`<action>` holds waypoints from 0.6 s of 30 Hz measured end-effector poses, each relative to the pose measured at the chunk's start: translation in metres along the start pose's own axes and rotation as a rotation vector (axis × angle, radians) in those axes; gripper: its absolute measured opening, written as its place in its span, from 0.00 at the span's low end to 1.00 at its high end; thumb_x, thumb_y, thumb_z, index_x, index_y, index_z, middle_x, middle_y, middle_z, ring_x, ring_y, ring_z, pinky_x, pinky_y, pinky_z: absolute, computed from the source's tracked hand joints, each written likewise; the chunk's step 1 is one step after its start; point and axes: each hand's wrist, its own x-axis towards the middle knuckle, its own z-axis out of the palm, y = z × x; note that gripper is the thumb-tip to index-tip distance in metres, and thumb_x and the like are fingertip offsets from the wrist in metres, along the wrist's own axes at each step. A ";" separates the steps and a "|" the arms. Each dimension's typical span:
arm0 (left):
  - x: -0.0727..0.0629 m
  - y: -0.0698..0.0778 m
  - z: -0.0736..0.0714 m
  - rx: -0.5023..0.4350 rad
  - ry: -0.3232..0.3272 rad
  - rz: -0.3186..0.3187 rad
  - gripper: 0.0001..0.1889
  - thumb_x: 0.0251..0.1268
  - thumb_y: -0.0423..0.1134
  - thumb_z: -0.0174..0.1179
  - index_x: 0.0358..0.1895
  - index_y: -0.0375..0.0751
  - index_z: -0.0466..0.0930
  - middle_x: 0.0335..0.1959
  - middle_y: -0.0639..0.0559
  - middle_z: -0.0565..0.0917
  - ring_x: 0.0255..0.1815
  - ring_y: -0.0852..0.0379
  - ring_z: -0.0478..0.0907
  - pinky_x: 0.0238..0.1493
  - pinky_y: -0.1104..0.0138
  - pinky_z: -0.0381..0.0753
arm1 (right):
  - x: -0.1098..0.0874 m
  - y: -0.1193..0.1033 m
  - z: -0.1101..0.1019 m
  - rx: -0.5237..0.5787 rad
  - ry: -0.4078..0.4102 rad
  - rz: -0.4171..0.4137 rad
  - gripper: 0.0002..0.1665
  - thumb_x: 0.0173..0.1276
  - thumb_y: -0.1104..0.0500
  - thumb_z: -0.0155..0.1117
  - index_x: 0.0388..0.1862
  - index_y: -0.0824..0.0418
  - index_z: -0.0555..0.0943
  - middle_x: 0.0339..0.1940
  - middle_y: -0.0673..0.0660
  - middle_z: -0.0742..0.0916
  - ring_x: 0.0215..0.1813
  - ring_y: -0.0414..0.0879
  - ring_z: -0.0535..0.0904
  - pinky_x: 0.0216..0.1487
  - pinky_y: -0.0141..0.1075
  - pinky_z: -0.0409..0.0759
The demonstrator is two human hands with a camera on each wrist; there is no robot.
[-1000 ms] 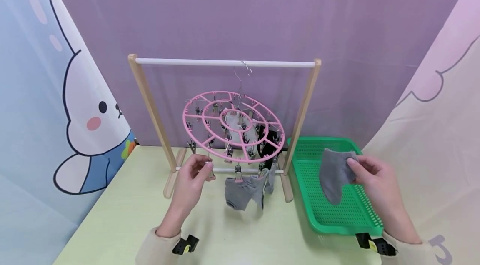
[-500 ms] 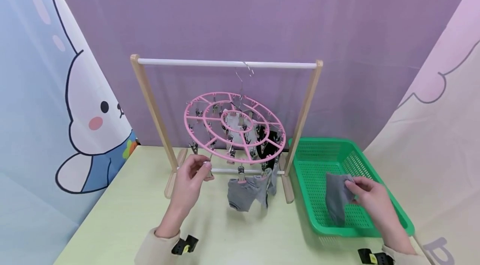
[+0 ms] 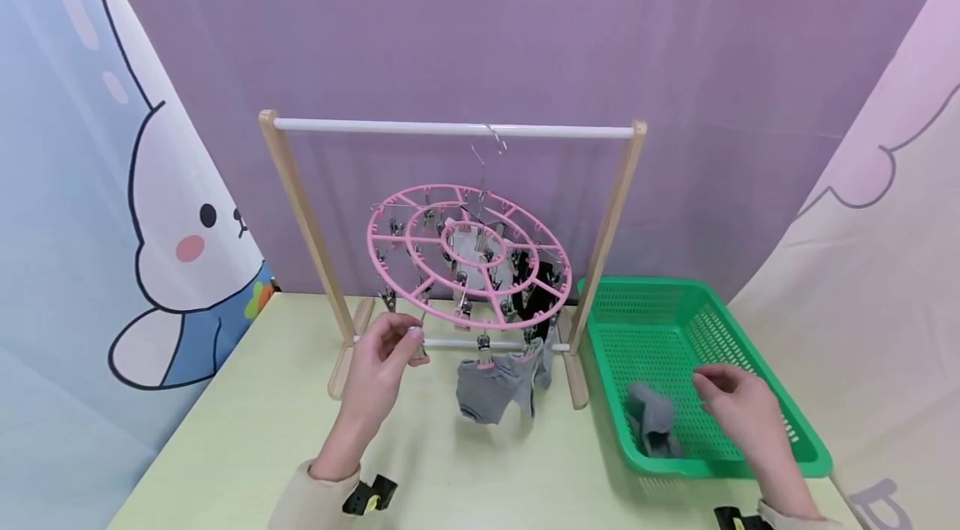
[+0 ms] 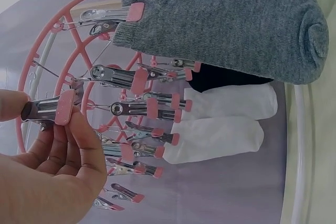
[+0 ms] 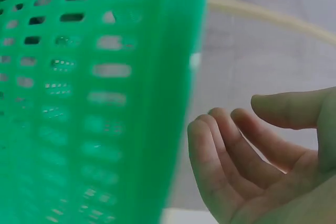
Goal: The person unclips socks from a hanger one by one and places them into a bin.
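My left hand (image 3: 381, 355) pinches a metal clip (image 4: 48, 109) with pink tips at the near left of the pink round clip hanger (image 3: 381, 262). Nothing hangs from that clip. Above the green basket (image 3: 813, 457) my right hand (image 3: 746, 413) holds nothing, its fingers loosely bent with the thumb apart from them in the right wrist view. A grey sock (image 3: 651, 417) lies crumpled in the basket's near left part. Another grey sock (image 3: 483, 392) hangs from clips at the hanger's front. Behind it hang white socks (image 4: 215, 137) and a black piece (image 4: 226, 77).
The hanger hooks over the white rail (image 3: 375, 127) of a wooden stand (image 3: 303, 217), its feet resting on the pale table (image 3: 247, 413). Several bare clips (image 4: 126, 192) dangle from the rings. A purple cloth (image 3: 450, 30) closes off the back.
My right hand has lowered the grey sock into the basket and let it go. The left hand stays at its clip, nearly still.
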 end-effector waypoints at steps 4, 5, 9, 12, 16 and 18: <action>-0.001 0.001 0.001 -0.011 0.015 0.002 0.10 0.77 0.30 0.54 0.52 0.24 0.75 0.40 0.40 0.77 0.35 0.58 0.77 0.42 0.66 0.87 | -0.004 -0.019 0.008 -0.064 0.031 -0.120 0.22 0.78 0.54 0.59 0.59 0.69 0.81 0.48 0.64 0.87 0.42 0.48 0.84 0.37 0.37 0.82; -0.001 0.001 0.001 -0.014 0.019 0.001 0.10 0.77 0.30 0.54 0.52 0.24 0.75 0.40 0.40 0.77 0.35 0.58 0.77 0.42 0.66 0.87 | -0.005 -0.024 0.011 -0.063 0.035 -0.142 0.21 0.78 0.54 0.60 0.59 0.68 0.81 0.48 0.62 0.88 0.43 0.49 0.84 0.38 0.37 0.82; -0.002 0.001 0.003 -0.013 0.025 -0.001 0.10 0.77 0.30 0.54 0.52 0.24 0.75 0.40 0.38 0.77 0.35 0.58 0.77 0.42 0.66 0.87 | -0.012 -0.043 0.019 -0.064 0.061 -0.233 0.18 0.77 0.54 0.62 0.57 0.64 0.83 0.48 0.59 0.88 0.48 0.51 0.83 0.42 0.36 0.81; -0.002 0.001 0.004 -0.009 0.025 0.004 0.10 0.77 0.30 0.54 0.52 0.25 0.75 0.41 0.36 0.77 0.36 0.58 0.77 0.41 0.66 0.87 | -0.017 -0.056 0.024 -0.037 0.077 -0.298 0.16 0.76 0.55 0.63 0.55 0.63 0.84 0.47 0.56 0.88 0.48 0.50 0.83 0.44 0.34 0.81; -0.002 0.001 0.006 -0.008 0.024 0.016 0.10 0.77 0.30 0.54 0.52 0.25 0.75 0.41 0.36 0.77 0.36 0.58 0.77 0.41 0.66 0.87 | -0.020 -0.071 0.034 0.031 0.081 -0.350 0.14 0.75 0.55 0.64 0.54 0.60 0.85 0.46 0.53 0.88 0.46 0.42 0.83 0.45 0.30 0.82; -0.002 0.000 0.006 -0.007 0.027 0.023 0.10 0.77 0.30 0.54 0.52 0.24 0.75 0.41 0.38 0.77 0.36 0.58 0.77 0.41 0.66 0.87 | -0.020 -0.078 0.039 0.076 0.070 -0.365 0.13 0.75 0.55 0.65 0.53 0.59 0.86 0.46 0.52 0.88 0.46 0.41 0.84 0.45 0.30 0.82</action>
